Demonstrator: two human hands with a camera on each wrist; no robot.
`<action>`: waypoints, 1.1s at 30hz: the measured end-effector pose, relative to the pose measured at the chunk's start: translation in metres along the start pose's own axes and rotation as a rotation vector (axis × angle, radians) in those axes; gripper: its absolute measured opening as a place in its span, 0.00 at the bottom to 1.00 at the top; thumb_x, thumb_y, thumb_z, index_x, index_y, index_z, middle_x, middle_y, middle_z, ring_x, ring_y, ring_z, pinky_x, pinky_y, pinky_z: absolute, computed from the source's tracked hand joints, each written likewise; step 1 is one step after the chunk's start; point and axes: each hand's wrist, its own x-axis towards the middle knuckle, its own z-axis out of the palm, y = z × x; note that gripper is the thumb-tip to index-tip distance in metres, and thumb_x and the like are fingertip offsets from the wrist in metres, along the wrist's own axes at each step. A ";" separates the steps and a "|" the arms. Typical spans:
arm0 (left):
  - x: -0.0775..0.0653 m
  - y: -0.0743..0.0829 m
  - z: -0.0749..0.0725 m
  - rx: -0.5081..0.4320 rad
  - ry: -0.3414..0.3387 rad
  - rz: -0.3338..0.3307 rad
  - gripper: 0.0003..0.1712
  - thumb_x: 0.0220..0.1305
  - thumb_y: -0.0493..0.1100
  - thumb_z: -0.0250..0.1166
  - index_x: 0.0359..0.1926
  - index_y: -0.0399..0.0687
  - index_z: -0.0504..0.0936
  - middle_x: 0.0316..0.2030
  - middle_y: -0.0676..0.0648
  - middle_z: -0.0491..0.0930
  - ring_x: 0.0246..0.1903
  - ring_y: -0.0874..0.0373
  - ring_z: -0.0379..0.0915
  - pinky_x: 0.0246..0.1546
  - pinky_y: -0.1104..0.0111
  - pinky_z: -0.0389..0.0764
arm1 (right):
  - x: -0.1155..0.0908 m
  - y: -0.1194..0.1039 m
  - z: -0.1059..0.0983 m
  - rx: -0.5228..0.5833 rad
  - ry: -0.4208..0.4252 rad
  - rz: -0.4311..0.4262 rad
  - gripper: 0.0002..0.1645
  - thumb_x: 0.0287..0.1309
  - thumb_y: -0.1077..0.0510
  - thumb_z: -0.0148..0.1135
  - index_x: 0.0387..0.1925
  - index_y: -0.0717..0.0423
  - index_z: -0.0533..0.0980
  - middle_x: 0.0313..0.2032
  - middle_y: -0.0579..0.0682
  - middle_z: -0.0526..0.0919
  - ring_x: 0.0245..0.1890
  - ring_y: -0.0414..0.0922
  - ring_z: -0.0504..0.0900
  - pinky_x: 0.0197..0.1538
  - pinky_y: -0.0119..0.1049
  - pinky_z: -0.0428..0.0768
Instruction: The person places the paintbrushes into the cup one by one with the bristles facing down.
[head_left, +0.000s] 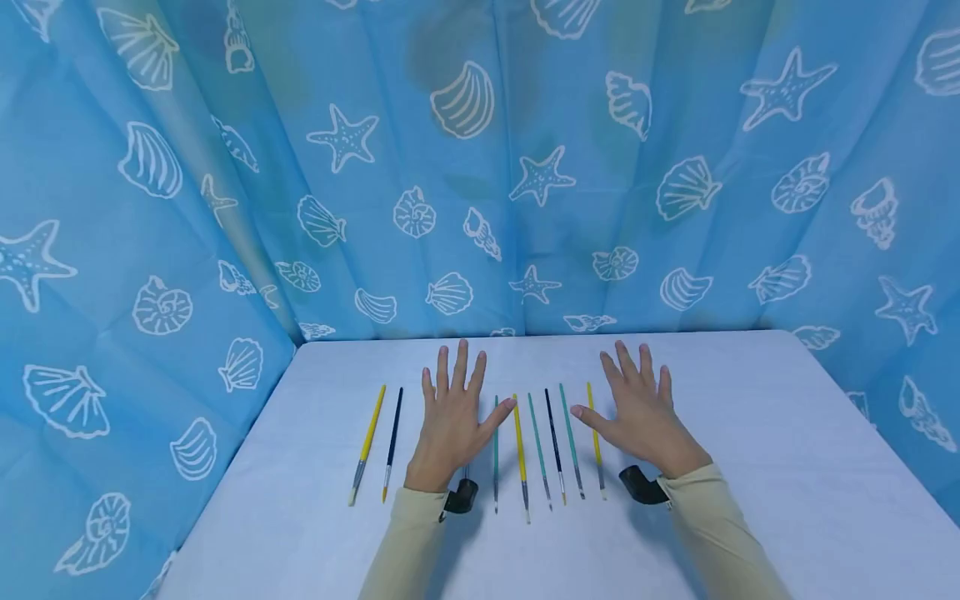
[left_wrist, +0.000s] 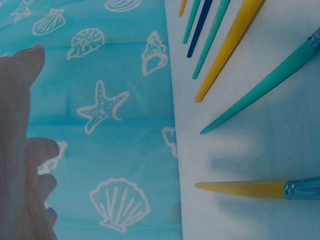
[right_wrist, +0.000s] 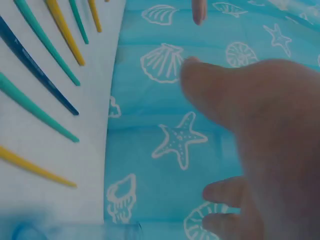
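Note:
Both hands are held palm down over the table with fingers spread, holding nothing. My left hand (head_left: 450, 425) overlaps a paintbrush in the head view, with only part of its metal ferrule showing by the wrist. That brush's yellow handle (left_wrist: 240, 189) shows in the left wrist view. My right hand (head_left: 643, 417) is beside the rightmost yellow paintbrush (head_left: 596, 442), its thumb overlapping that brush. Between the hands lie a green paintbrush (head_left: 496, 454), a yellow one (head_left: 521, 450), another green one (head_left: 539, 450), a dark blue one (head_left: 555, 446) and a further green one (head_left: 572, 442).
Left of the left hand lie a thick yellow paintbrush (head_left: 367, 442) and a dark paintbrush (head_left: 393, 442), bristles toward me. A white cloth covers the table (head_left: 750, 417). A blue curtain (head_left: 480, 208) with seashell prints hangs behind and along the sides.

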 end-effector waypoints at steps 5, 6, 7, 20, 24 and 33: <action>0.003 -0.001 -0.003 -0.015 0.019 0.003 0.49 0.72 0.72 0.51 0.82 0.50 0.54 0.84 0.41 0.42 0.83 0.37 0.33 0.78 0.32 0.41 | -0.002 0.022 -0.016 0.094 0.044 -0.011 0.60 0.62 0.37 0.67 0.80 0.64 0.50 0.81 0.70 0.42 0.80 0.73 0.32 0.74 0.79 0.36; 0.003 -0.001 -0.004 -0.015 0.025 0.005 0.49 0.72 0.72 0.51 0.82 0.49 0.54 0.84 0.41 0.42 0.83 0.37 0.33 0.78 0.32 0.41 | -0.004 0.028 -0.018 0.122 0.049 -0.008 0.61 0.62 0.38 0.68 0.81 0.63 0.49 0.81 0.70 0.42 0.81 0.73 0.32 0.74 0.79 0.36; 0.003 -0.001 -0.005 -0.012 0.029 0.006 0.49 0.72 0.72 0.51 0.82 0.49 0.54 0.84 0.41 0.42 0.83 0.37 0.33 0.78 0.32 0.42 | -0.006 0.034 -0.019 0.142 0.049 0.002 0.61 0.62 0.37 0.68 0.81 0.62 0.47 0.82 0.69 0.41 0.81 0.73 0.32 0.73 0.80 0.39; 0.002 -0.011 -0.015 -0.037 0.059 -0.010 0.46 0.75 0.68 0.51 0.80 0.43 0.57 0.82 0.36 0.49 0.81 0.33 0.42 0.77 0.33 0.50 | -0.011 0.072 -0.005 0.305 -0.039 0.131 0.72 0.57 0.32 0.71 0.82 0.60 0.40 0.80 0.71 0.47 0.78 0.74 0.52 0.72 0.74 0.60; 0.001 -0.016 -0.021 -0.077 0.071 -0.039 0.46 0.76 0.66 0.51 0.80 0.41 0.58 0.81 0.35 0.51 0.81 0.34 0.44 0.78 0.36 0.52 | -0.010 0.079 0.004 0.349 -0.044 0.122 0.68 0.57 0.36 0.73 0.81 0.63 0.46 0.79 0.71 0.52 0.78 0.73 0.54 0.73 0.72 0.61; -0.001 -0.032 -0.034 -0.158 0.092 -0.150 0.44 0.77 0.64 0.50 0.79 0.37 0.59 0.81 0.35 0.51 0.81 0.35 0.45 0.79 0.39 0.52 | -0.010 0.084 0.014 0.467 -0.044 0.142 0.62 0.59 0.40 0.74 0.79 0.67 0.52 0.76 0.69 0.62 0.76 0.69 0.60 0.74 0.66 0.65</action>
